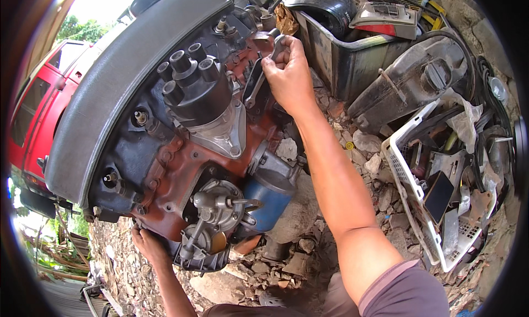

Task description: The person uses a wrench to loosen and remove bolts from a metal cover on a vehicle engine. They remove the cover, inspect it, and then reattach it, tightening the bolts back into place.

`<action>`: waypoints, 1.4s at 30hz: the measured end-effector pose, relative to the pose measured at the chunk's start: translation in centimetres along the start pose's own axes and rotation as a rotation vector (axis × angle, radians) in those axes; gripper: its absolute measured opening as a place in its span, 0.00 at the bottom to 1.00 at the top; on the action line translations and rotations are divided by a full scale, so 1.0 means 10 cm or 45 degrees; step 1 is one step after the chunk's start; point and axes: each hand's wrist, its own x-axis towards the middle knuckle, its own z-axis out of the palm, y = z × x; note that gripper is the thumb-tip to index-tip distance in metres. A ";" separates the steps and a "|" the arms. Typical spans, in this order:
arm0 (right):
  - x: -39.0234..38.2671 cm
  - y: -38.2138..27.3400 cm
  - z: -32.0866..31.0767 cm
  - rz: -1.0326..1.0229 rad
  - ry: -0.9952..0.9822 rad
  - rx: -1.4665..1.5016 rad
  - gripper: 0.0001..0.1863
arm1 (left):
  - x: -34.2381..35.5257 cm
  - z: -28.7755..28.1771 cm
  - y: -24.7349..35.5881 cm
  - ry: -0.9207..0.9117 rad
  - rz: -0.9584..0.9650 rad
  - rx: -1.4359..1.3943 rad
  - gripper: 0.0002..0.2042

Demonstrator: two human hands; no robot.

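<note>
Bare Hands and a Wrench at a Stripped-Down Engine

A person works bare-handed over an engine (184, 171) of red-brown and black metal beside rubble-strewn ground (369, 165). The right hand (289, 77) reaches across to the engine's far right side, its thumb and fingers closed around a metal wrench (255, 88). The tool slants down and to the left from the grip, its lower end just beside the triangular metal bracket (234, 134) beneath a black distributor cap (204, 93); whether that end touches anything cannot be told.

The left hand (147, 245) is at the engine's lower left edge, fingers bent against the underside and partly hidden, so whether they grip or merely rest there cannot be told. Between the two forearms sit a metal pump (217, 207) and a blue cylindrical filter (270, 198), both on the engine's near side. A long grey cover (129, 77) curves along its upper left.

At right, a white plastic crate (406, 179) holds assorted parts and a dark flat slab (439, 197), below a black bin (330, 58). A red vehicle (47, 116) stands at far left.
</note>
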 end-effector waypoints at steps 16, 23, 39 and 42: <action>-0.15 0.52 -0.23 0.924 0.097 0.867 0.06 | -0.01 -0.08 -0.01 -0.026 -0.068 -0.060 0.24; -0.33 0.93 -0.14 1.208 0.086 1.067 0.04 | -0.01 -0.05 -0.04 -0.019 -0.035 0.005 0.22; -0.30 0.79 -0.08 0.982 -0.055 1.124 0.11 | -0.04 -0.11 0.14 -0.013 -0.231 -0.215 0.22; -0.25 0.68 -0.10 0.864 -0.060 1.031 0.13 | 0.01 -0.01 -0.14 0.005 -0.036 0.068 0.23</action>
